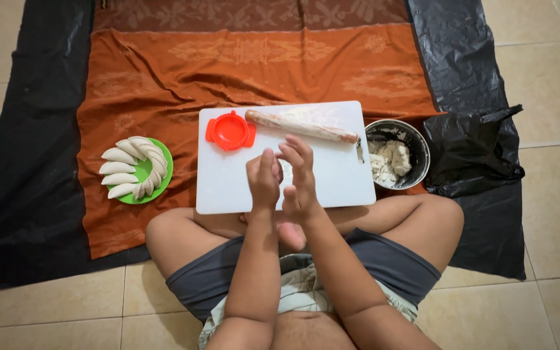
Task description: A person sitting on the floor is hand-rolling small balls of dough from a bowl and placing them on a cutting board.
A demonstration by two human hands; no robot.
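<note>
Both hands' grip (283, 178) unclear above white board (228, 188), orange cloth (163, 84), tiled floor (552, 78).

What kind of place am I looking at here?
Likely a home floor set up for food preparation: tiled floor, a patterned orange cloth over black plastic sheet, and a white cutting board.

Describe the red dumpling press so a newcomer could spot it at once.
Start at the white cutting board lying on the orange cloth. At its top left corner sits the dumpling press, just left of the rolling pin. It is the only red, round, scallop-edged thing here.
</note>
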